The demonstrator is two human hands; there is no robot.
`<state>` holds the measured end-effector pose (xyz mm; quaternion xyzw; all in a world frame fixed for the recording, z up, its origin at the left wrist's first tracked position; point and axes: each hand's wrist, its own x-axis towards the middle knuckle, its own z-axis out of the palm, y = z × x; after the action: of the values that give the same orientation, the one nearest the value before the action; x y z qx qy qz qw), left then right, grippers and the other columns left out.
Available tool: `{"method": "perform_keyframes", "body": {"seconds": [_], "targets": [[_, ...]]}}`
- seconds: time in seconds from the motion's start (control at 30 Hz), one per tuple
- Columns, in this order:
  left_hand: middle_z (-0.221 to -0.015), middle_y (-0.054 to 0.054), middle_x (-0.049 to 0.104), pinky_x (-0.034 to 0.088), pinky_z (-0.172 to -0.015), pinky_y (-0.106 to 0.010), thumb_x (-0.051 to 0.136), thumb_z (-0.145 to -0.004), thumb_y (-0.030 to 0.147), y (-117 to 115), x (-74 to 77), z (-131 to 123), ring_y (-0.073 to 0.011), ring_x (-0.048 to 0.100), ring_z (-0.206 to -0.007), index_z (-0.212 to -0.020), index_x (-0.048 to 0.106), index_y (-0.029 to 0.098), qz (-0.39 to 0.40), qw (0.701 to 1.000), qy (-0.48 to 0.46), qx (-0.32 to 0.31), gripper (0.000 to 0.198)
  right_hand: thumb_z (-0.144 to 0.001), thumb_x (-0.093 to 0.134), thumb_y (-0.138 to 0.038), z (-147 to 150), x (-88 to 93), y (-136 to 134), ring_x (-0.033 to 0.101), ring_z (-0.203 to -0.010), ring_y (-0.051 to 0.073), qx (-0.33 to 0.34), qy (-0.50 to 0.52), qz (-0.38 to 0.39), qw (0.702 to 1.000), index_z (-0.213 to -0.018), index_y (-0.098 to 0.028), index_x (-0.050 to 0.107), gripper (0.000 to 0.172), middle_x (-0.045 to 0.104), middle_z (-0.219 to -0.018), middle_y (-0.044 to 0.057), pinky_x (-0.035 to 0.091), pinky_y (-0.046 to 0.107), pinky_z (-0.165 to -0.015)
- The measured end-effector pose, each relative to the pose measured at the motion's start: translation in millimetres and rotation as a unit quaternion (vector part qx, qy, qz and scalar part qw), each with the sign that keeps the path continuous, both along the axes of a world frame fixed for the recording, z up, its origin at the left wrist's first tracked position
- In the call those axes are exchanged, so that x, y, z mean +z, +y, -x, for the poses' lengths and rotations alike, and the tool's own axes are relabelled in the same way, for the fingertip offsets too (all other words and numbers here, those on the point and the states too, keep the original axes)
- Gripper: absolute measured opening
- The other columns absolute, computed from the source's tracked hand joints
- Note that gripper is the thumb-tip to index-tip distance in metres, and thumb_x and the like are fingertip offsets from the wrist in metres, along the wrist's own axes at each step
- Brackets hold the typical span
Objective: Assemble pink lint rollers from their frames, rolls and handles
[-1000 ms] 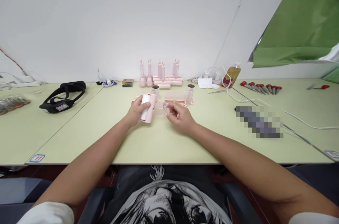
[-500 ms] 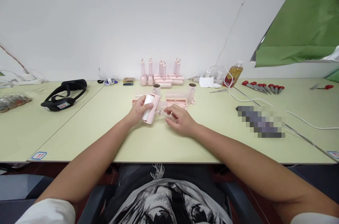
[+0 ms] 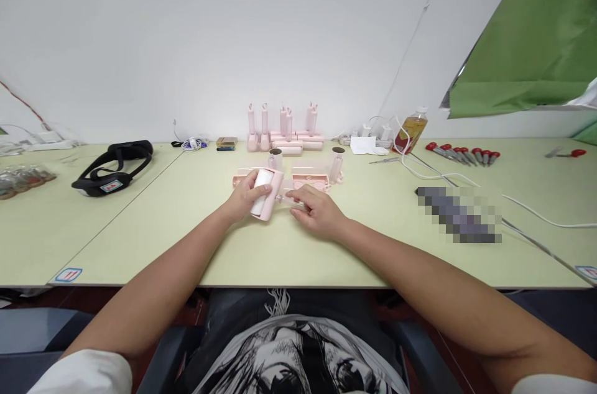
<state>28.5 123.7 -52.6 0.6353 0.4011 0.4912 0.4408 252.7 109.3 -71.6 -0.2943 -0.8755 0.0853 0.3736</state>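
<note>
Pink lint roller point(image 3: 265, 194), white roll fitted, is held just above the table point(image 3: 280, 257) by the left hand point(image 3: 241, 198), fingers curled shut around it. Just right of the roller, the right hand point(image 3: 318, 215) pinches a clear handle point(image 3: 288, 200) that touches the roller's end. A loose pinch or poor alignment could let the handle slip. A sticker point(image 3: 71, 274) lies far left of the roller; its red marks are too small to read.

Black headset point(image 3: 91, 184) lies far left on the surface point(image 3: 396, 214); amber bottle point(image 3: 410, 132) stands far right, red-handled screwdrivers point(image 3: 461, 155) lined up beside it, green sheet point(image 3: 527, 40) hanging above.
</note>
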Motion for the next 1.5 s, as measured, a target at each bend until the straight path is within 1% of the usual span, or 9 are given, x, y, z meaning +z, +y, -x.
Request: {"method": "perform_keyframes", "body": {"seconds": [0.3, 0.77, 0.9, 1.03, 1.1, 1.17, 1.27, 1.33, 1.5], "targets": [[-0.083, -0.002, 0.056, 0.041, -0.068, -0.028, 0.068, -0.074, 0.041, -2, -1.2, 1, -0.0211, 0.051, -0.081, -0.093, 0.058, 0.018, -0.048, 0.994, 0.099, 0.022, 0.031, -0.084, 0.057, -0.018, 0, -2.2, 0, 0.055, -0.073, 0.017, -0.025, -0.015, -0.008, 1.000, -0.114, -0.019, 0.064, 0.030, 0.059, -0.089, 0.006, 0.048, 0.034, -0.071], [-0.094, -0.003, 0.056, 0.045, -0.074, -0.031, 0.062, -0.077, 0.045, -9, -3.3, -15, -0.0193, 0.053, -0.084, -0.107, 0.051, 0.018, 0.029, 0.995, 0.092, 0.016, 0.043, -0.084, 0.058, -0.019, 3, -6.0, 1, 0.057, -0.075, 0.019, -0.011, 0.020, -0.053, 0.998, -0.107, -0.017, 0.066, 0.025, 0.063, -0.087, 0.007, 0.049, 0.034, -0.070], [-0.098, -0.003, 0.057, 0.046, -0.075, -0.031, 0.061, -0.078, 0.045, -13, -0.9, -17, -0.0200, 0.055, -0.086, -0.110, 0.048, 0.018, 0.038, 0.995, 0.097, -0.001, 0.044, -0.083, 0.060, -0.021, 1, -3.7, 0, 0.055, -0.069, 0.017, -0.007, 0.033, -0.008, 0.999, -0.103, -0.017, 0.067, 0.022, 0.063, -0.085, 0.006, 0.047, 0.032, -0.067], [-0.110, -0.006, 0.058, 0.048, -0.082, -0.035, 0.057, -0.082, 0.045, -17, 7.0, -14, -0.0236, 0.056, -0.097, -0.125, 0.044, 0.018, -0.027, 0.984, 0.173, 0.011, 0.052, -0.080, 0.065, -0.025, -4, 1.9, 3, 0.050, -0.063, 0.013, 0.008, 0.060, 0.077, 0.995, -0.107, -0.017, 0.065, 0.028, 0.063, -0.085, 0.004, 0.043, 0.029, -0.061], [-0.127, -0.009, 0.053, 0.047, -0.090, -0.039, 0.057, -0.083, 0.047, -20, 11.3, -13, -0.0265, 0.054, -0.108, -0.141, 0.031, 0.021, -0.085, 0.972, 0.218, 0.030, 0.069, -0.079, 0.067, -0.027, -6, 3.4, 6, 0.047, -0.060, 0.011, 0.011, 0.082, 0.121, 0.989, -0.110, -0.018, 0.063, 0.033, 0.061, -0.085, 0.003, 0.041, 0.027, -0.059], [-0.145, -0.011, 0.038, 0.043, -0.100, -0.044, 0.061, -0.081, 0.049, -24, 14.9, -13, -0.0303, 0.047, -0.124, -0.149, 0.023, 0.026, -0.148, 0.951, 0.267, 0.049, 0.080, -0.078, 0.068, -0.028, -8, 3.3, 8, 0.044, -0.058, 0.009, 0.010, 0.106, 0.162, 0.981, -0.110, -0.019, 0.061, 0.034, 0.059, -0.085, 0.001, 0.040, 0.026, -0.058], [-0.157, -0.008, 0.013, 0.036, -0.108, -0.045, 0.066, -0.079, 0.049, -30, 18.2, -14, -0.0350, 0.028, -0.140, -0.140, 0.045, 0.030, -0.212, 0.908, 0.361, 0.029, 0.068, -0.076, 0.068, -0.027, -7, 1.3, 11, 0.042, -0.057, 0.008, 0.019, 0.143, 0.218, 0.965, -0.105, -0.020, 0.058, 0.031, 0.055, -0.084, -0.001, 0.039, 0.025, -0.058], [-0.159, -0.005, 0.005, 0.039, -0.106, -0.044, 0.067, -0.079, 0.045, -33, 19.2, -16, -0.0365, 0.023, -0.143, -0.133, 0.055, 0.031, -0.233, 0.879, 0.416, 0.017, 0.057, -0.076, 0.067, -0.026, -5, 0.1, 10, 0.042, -0.058, 0.008, 0.035, 0.166, 0.251, 0.953, -0.102, -0.021, 0.054, 0.029, 0.054, -0.085, -0.002, 0.039, 0.025, -0.057], [-0.158, -0.005, 0.011, 0.049, -0.090, -0.053, 0.068, -0.078, 0.040, -36, 19.5, -26, -0.0413, 0.039, -0.128, -0.122, 0.063, 0.034, -0.256, 0.813, 0.516, 0.087, 0.044, -0.080, 0.063, -0.026, 7, 0.3, 1, 0.043, -0.056, 0.008, 0.066, 0.182, 0.275, 0.942, -0.098, -0.023, 0.049, 0.024, 0.052, -0.087, -0.003, 0.038, 0.023, -0.053]]}}
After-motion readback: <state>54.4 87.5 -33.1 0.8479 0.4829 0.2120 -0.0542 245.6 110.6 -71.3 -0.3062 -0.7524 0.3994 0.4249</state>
